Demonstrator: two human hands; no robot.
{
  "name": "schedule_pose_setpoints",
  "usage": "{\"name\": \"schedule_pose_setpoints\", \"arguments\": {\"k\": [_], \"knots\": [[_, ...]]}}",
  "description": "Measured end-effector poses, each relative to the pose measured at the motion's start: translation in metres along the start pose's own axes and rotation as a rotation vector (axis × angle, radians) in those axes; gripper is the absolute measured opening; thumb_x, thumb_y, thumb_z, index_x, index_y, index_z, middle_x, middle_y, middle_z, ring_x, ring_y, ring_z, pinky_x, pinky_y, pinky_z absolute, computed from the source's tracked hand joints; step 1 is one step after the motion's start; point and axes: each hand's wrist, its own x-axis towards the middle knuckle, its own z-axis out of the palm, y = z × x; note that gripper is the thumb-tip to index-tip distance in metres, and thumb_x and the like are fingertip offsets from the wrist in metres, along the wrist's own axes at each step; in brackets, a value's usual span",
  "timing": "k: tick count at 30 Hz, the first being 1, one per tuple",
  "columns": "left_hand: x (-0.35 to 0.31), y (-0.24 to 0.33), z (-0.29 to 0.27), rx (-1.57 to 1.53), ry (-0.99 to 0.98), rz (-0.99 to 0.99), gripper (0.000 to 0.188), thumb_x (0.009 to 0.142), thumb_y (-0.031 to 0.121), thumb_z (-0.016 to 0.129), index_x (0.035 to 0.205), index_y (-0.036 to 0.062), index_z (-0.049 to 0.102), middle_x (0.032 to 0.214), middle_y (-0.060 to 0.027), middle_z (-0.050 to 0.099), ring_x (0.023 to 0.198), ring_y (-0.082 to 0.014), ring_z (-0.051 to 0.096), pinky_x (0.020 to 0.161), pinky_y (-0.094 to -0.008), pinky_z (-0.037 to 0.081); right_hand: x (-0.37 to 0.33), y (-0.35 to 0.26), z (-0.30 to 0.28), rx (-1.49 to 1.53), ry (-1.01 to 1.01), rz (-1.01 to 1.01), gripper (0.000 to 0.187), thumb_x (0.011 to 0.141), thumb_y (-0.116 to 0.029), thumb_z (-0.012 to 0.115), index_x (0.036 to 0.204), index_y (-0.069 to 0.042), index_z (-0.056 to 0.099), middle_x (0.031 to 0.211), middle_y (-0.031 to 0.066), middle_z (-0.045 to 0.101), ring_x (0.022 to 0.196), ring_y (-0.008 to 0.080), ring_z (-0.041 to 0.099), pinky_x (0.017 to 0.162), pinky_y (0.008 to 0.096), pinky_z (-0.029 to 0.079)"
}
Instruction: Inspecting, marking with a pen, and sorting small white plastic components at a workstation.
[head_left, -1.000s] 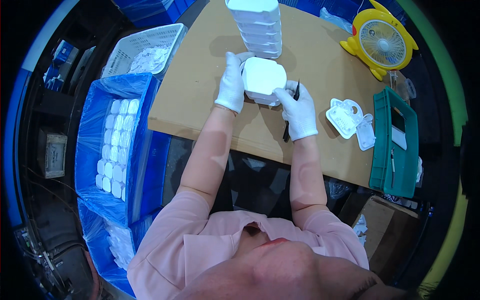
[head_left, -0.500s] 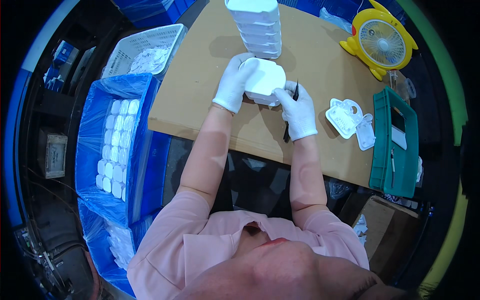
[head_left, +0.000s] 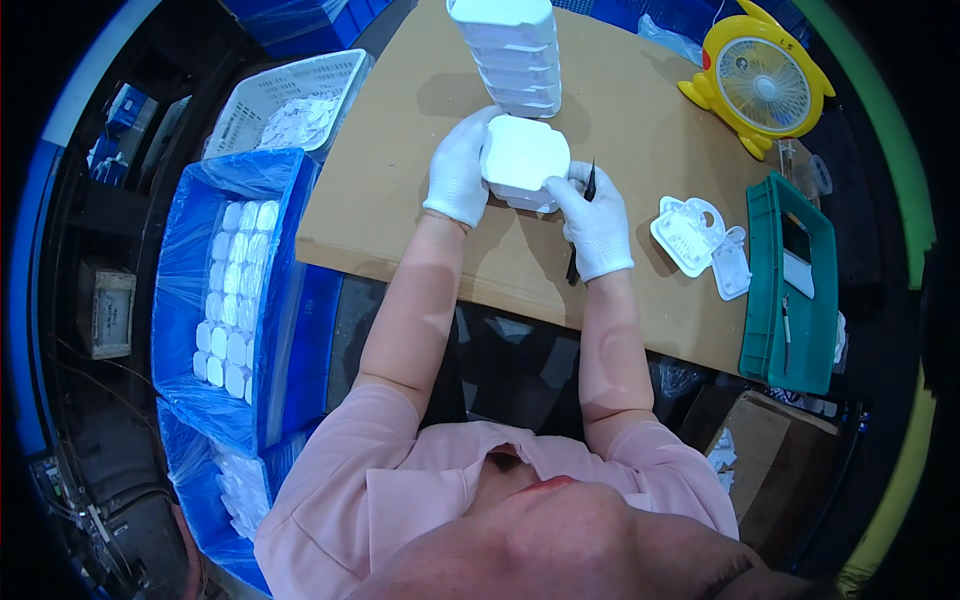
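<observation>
Between my gloved hands is a short stack of white rounded-square plastic cases (head_left: 526, 155), low over the cardboard-covered table. Cupped along its left side is my left hand (head_left: 458, 172), its fingers partly hidden behind the case. My right hand (head_left: 598, 225) grips the near right corner with its thumb and also holds a slim black pointed tool (head_left: 591, 182), which sticks out above and below the hand. The tool's exact kind is unclear. Just beyond stands a taller stack of similar white cases (head_left: 512, 60).
White moulded parts (head_left: 690, 240) lie right of my hands, beside a green tray (head_left: 760, 290). A yellow animal-shaped fan (head_left: 765, 85) stands at the far right. Blue lined crates (head_left: 285, 260) with white cases and a white basket (head_left: 350, 85) of white pieces flank the table's left.
My left thumb has come off the top of the upper case and now lies at its left side. The case has shifted very slightly left. My right hand is almost unmoved.
</observation>
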Motion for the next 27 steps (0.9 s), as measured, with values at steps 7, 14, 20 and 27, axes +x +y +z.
{"name": "schedule_pose_setpoints", "arguments": {"k": [7, 14, 20, 27], "knots": [[0.0004, 0.0002, -0.0067, -0.067, -0.087, -0.008, 0.056, 0.078, -0.001, 0.041, 0.132, -0.0143, 0.044, 0.128, -0.023, 0.054, 0.119, -0.0299, 0.054, 0.102, -0.0352, 0.041, -0.002, -0.0054, 0.0013, 0.007, -0.012, 0.026, 0.031, 0.079, -0.019, 0.074, 0.102, -0.002, 0.061, 0.071, -0.0057, 0.049, 0.049, 0.0007, 0.036, 0.041, 0.0178, 0.026], [-0.0009, 0.0016, -0.0001, -0.029, -0.022, -0.032, 0.058, 0.076, 0.001, 0.041, 0.132, -0.0151, 0.044, 0.126, -0.0225, 0.055, 0.116, -0.0294, 0.055, 0.102, -0.036, 0.042, -0.0022, -0.0023, 0.002, 0.008, -0.003, 0.014, 0.031, 0.078, -0.019, 0.074, 0.101, -0.002, 0.061, 0.07, -0.0061, 0.049, 0.049, 0.0008, 0.036, 0.042, 0.0178, 0.026], [0.0009, -0.0014, -0.0047, -0.159, -0.073, -0.016, 0.047, 0.087, 0.009, 0.043, 0.128, -0.0128, 0.049, 0.123, -0.0201, 0.058, 0.111, -0.0265, 0.059, 0.098, -0.0353, 0.045, -0.0008, -0.0012, 0.0005, 0.003, -0.01, 0.014, 0.031, 0.078, -0.02, 0.075, 0.101, -0.003, 0.061, 0.07, -0.006, 0.05, 0.05, 0.0012, 0.037, 0.042, 0.0184, 0.027], [0.0011, -0.0018, -0.0028, -0.002, -0.003, -0.033, 0.047, 0.088, 0.01, 0.044, 0.128, -0.0124, 0.049, 0.123, -0.0193, 0.059, 0.112, -0.0266, 0.058, 0.098, -0.0342, 0.044, -0.0013, -0.0012, 0.0017, 0.006, -0.016, 0.01, 0.031, 0.078, -0.02, 0.074, 0.101, -0.003, 0.061, 0.071, -0.0058, 0.05, 0.05, 0.0011, 0.037, 0.042, 0.0183, 0.027]]}}
